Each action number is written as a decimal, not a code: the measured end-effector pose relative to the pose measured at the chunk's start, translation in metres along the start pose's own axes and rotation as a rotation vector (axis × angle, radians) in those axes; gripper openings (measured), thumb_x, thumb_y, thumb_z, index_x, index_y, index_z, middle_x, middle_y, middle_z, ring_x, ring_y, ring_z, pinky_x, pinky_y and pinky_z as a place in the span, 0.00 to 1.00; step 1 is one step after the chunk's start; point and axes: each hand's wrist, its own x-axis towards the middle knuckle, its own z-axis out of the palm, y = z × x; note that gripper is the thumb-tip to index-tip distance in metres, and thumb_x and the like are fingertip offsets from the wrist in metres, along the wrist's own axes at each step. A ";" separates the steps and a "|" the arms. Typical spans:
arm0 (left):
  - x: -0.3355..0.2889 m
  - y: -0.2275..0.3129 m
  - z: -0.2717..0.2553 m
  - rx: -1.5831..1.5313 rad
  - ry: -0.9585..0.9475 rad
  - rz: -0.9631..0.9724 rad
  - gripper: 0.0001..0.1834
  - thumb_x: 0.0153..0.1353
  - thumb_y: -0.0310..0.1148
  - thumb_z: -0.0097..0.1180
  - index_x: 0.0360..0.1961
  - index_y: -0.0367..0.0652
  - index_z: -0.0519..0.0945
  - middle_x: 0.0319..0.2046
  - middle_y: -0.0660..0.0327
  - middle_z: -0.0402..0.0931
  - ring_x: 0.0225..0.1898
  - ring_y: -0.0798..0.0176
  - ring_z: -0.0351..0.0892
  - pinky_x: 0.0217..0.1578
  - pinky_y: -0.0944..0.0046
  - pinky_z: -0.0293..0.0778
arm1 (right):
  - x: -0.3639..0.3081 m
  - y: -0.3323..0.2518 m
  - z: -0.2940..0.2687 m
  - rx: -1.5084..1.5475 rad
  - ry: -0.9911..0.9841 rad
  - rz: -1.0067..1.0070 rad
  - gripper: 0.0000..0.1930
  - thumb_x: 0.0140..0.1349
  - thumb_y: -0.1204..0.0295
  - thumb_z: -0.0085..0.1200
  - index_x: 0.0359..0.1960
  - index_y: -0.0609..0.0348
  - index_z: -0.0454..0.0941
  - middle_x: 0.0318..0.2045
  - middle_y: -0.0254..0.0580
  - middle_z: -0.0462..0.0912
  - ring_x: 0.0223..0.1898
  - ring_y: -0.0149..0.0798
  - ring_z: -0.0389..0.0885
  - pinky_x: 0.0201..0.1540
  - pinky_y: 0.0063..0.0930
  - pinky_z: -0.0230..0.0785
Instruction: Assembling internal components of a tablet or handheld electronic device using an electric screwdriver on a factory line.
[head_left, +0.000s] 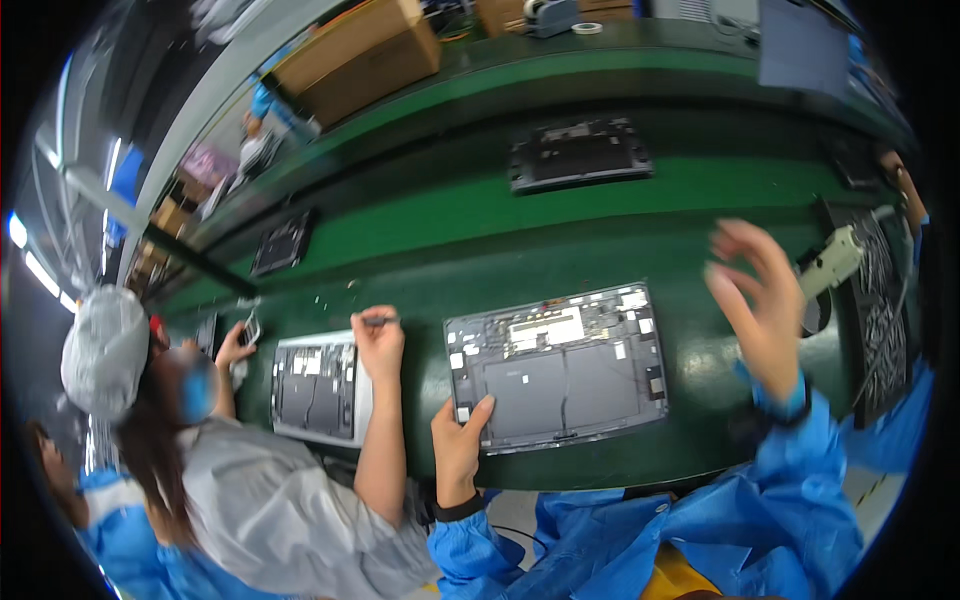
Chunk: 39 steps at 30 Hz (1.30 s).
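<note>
The left hand [460, 442] grips the near left corner of an opened device [560, 390], its thumb bent over the edge and its fingers along the side, probably to keep the flat shell from sliding or turning on the green bench [420, 400]. The device lies beyond and to the right of that hand, inner side up, so its circuit board and dark flat packs are open to view and reach. Off past the device's right edge, the right hand [762, 300] hangs raised, blurred, with thumb and fingers spread in a loose curve; nothing shows in its grasp. Just right of it sits a pale tool-like thing [835, 262], and farther right a dark tray [885, 325] of slim pieces, seemingly set there for easy reach. Left of the left hand, a co-worker's hand [380, 345] pinches a small dark thing over a second device [315, 390]. Ahead of both hands, a third device [580, 158] rests on a bright green strip [440, 215], perhaps placed there to leave working room nearer the person.
</note>
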 end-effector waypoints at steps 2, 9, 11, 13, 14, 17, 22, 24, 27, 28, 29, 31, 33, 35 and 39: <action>-0.002 0.003 0.001 -0.016 0.005 -0.009 0.13 0.55 0.26 0.60 0.41 0.30 0.76 0.33 0.60 0.78 0.31 0.71 0.75 0.33 0.72 0.71 | 0.071 0.034 0.011 0.217 -0.248 0.203 0.26 0.54 0.66 0.61 0.53 0.66 0.69 0.43 0.43 0.75 0.41 0.32 0.75 0.43 0.25 0.71; -0.008 0.006 0.005 0.060 0.023 -0.046 0.16 0.55 0.30 0.62 0.42 0.32 0.76 0.32 0.61 0.78 0.31 0.72 0.74 0.32 0.71 0.71 | 0.230 0.169 0.055 -0.757 -0.353 0.416 0.30 0.46 0.45 0.59 0.32 0.64 0.82 0.32 0.52 0.83 0.38 0.49 0.81 0.44 0.36 0.69; -0.003 0.011 0.012 0.099 -0.009 -0.019 0.16 0.55 0.30 0.61 0.42 0.32 0.76 0.32 0.62 0.78 0.31 0.73 0.74 0.32 0.72 0.71 | 0.248 0.226 0.039 -0.630 -0.435 0.371 0.35 0.42 0.41 0.61 0.36 0.66 0.82 0.36 0.52 0.83 0.41 0.46 0.81 0.44 0.34 0.69; -0.002 0.011 0.016 0.079 -0.045 0.005 0.15 0.56 0.29 0.61 0.42 0.31 0.76 0.33 0.62 0.78 0.31 0.73 0.74 0.32 0.73 0.71 | 0.272 0.282 0.024 -0.693 -0.484 0.337 0.42 0.38 0.40 0.64 0.42 0.70 0.78 0.44 0.54 0.80 0.46 0.46 0.78 0.49 0.32 0.68; -0.002 0.013 0.014 0.048 -0.054 -0.010 0.15 0.56 0.30 0.61 0.41 0.31 0.76 0.32 0.62 0.78 0.31 0.74 0.74 0.32 0.73 0.71 | 0.279 0.284 0.031 -0.795 -0.458 0.348 0.43 0.37 0.42 0.66 0.44 0.72 0.76 0.45 0.54 0.79 0.49 0.45 0.77 0.51 0.30 0.67; -0.003 0.025 0.013 -0.013 -0.050 -0.056 0.14 0.56 0.30 0.60 0.40 0.31 0.76 0.32 0.62 0.78 0.31 0.74 0.74 0.32 0.74 0.71 | 0.298 0.310 0.035 -0.761 -0.498 0.375 0.41 0.38 0.46 0.68 0.44 0.75 0.75 0.44 0.52 0.79 0.47 0.43 0.77 0.51 0.29 0.66; 0.001 0.024 0.008 0.037 -0.037 -0.056 0.16 0.56 0.31 0.61 0.41 0.30 0.75 0.33 0.61 0.78 0.32 0.73 0.75 0.33 0.73 0.72 | 0.297 0.342 0.042 -0.468 -0.542 0.576 0.37 0.43 0.53 0.69 0.45 0.76 0.74 0.44 0.49 0.79 0.44 0.39 0.76 0.50 0.26 0.64; 0.001 0.021 0.009 -0.018 -0.020 0.002 0.17 0.56 0.31 0.61 0.43 0.30 0.75 0.34 0.59 0.79 0.33 0.71 0.77 0.35 0.72 0.73 | 0.295 0.352 0.051 -0.510 -0.579 0.534 0.36 0.43 0.53 0.68 0.45 0.75 0.75 0.44 0.47 0.79 0.44 0.39 0.76 0.50 0.25 0.64; 0.007 0.020 0.019 -0.036 -0.067 0.000 0.17 0.57 0.30 0.60 0.44 0.29 0.74 0.36 0.58 0.79 0.34 0.70 0.78 0.36 0.71 0.74 | 0.314 0.429 0.025 -0.561 -0.599 0.438 0.34 0.45 0.53 0.66 0.45 0.73 0.75 0.45 0.48 0.79 0.46 0.41 0.76 0.50 0.27 0.64; 0.011 0.016 0.021 -0.045 -0.080 0.000 0.17 0.57 0.30 0.59 0.45 0.29 0.74 0.36 0.57 0.79 0.34 0.70 0.78 0.36 0.71 0.74 | 0.321 0.454 0.020 -0.555 -0.613 0.366 0.33 0.47 0.52 0.64 0.45 0.72 0.75 0.46 0.49 0.79 0.47 0.44 0.77 0.50 0.28 0.65; 0.012 0.012 0.019 -0.038 -0.054 0.001 0.17 0.57 0.30 0.59 0.45 0.29 0.74 0.36 0.57 0.79 0.34 0.70 0.78 0.36 0.71 0.74 | 0.319 0.453 0.039 -0.538 -0.632 0.355 0.33 0.47 0.52 0.64 0.45 0.72 0.75 0.46 0.49 0.79 0.47 0.44 0.77 0.50 0.28 0.65; 0.012 0.008 0.020 -0.074 -0.069 0.024 0.17 0.57 0.29 0.59 0.45 0.29 0.74 0.36 0.57 0.79 0.35 0.69 0.78 0.37 0.70 0.74 | 0.314 0.439 0.060 -1.101 -0.630 0.061 0.32 0.50 0.50 0.59 0.45 0.71 0.75 0.45 0.54 0.79 0.49 0.49 0.75 0.51 0.32 0.65; 0.008 0.011 0.021 -0.073 -0.054 0.017 0.17 0.57 0.29 0.59 0.45 0.29 0.74 0.36 0.57 0.79 0.35 0.69 0.78 0.38 0.70 0.75 | 0.313 0.431 0.070 -1.062 -0.643 0.052 0.31 0.51 0.52 0.59 0.45 0.70 0.75 0.45 0.52 0.79 0.48 0.47 0.76 0.51 0.31 0.65; 0.008 0.011 0.022 -0.079 -0.050 0.014 0.18 0.57 0.29 0.59 0.45 0.29 0.74 0.37 0.57 0.79 0.35 0.69 0.78 0.38 0.70 0.75 | 0.312 0.430 0.064 -0.851 -0.680 0.130 0.29 0.51 0.53 0.59 0.45 0.69 0.76 0.44 0.50 0.80 0.47 0.45 0.76 0.51 0.30 0.64; 0.003 0.012 0.025 -0.120 -0.057 0.005 0.17 0.55 0.28 0.59 0.43 0.28 0.74 0.36 0.55 0.79 0.35 0.68 0.79 0.37 0.69 0.75 | 0.312 0.426 0.043 -0.490 -0.754 0.234 0.27 0.53 0.55 0.59 0.44 0.68 0.76 0.42 0.45 0.81 0.45 0.41 0.76 0.50 0.29 0.64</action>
